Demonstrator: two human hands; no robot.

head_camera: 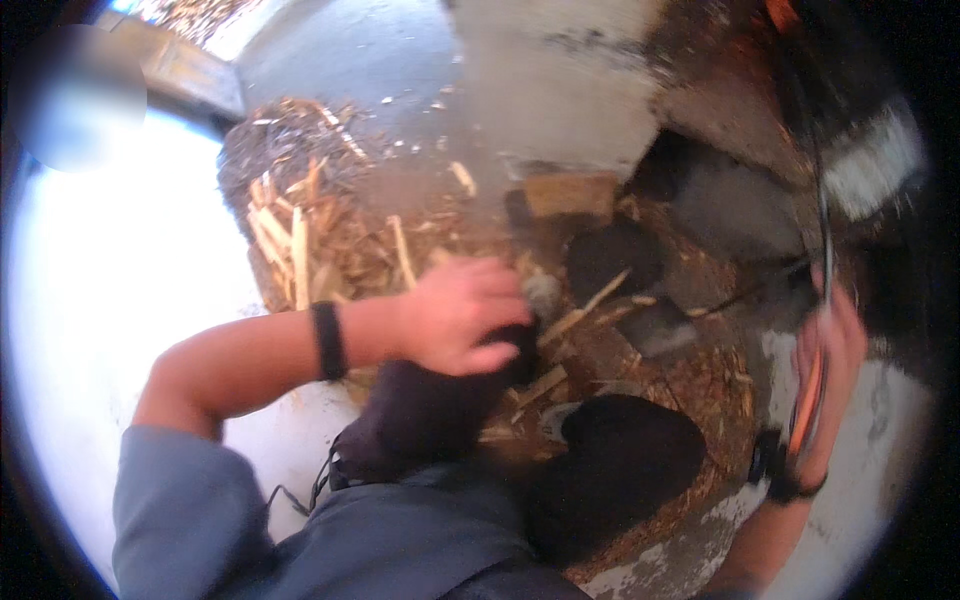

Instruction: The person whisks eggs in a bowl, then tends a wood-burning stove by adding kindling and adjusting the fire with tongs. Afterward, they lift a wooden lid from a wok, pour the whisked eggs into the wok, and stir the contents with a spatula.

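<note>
My left hand [476, 319], blurred, lies over my bent knee in dark trousers, thumb apart from the fingers and nothing seen in it. At the right, my right hand [832, 352] is closed around a long thin metal tool [826, 247] with an orange part [807, 405] along the palm. The tool runs up towards a dark, sooty area with an orange glow [781, 13] at the top right; its far end cannot be made out. Split wood sticks [281, 240] lie in a heap beyond my left forearm. A thin stick [585, 307] lies between the hands.
Wood chips and bark litter the floor around my legs. A brick-like block [571, 195], a grey slab [735, 206] and a pale block [874, 161] stand ahead and to the right. A wooden board [176, 67] is at the upper left, beside a bright white surface [135, 277].
</note>
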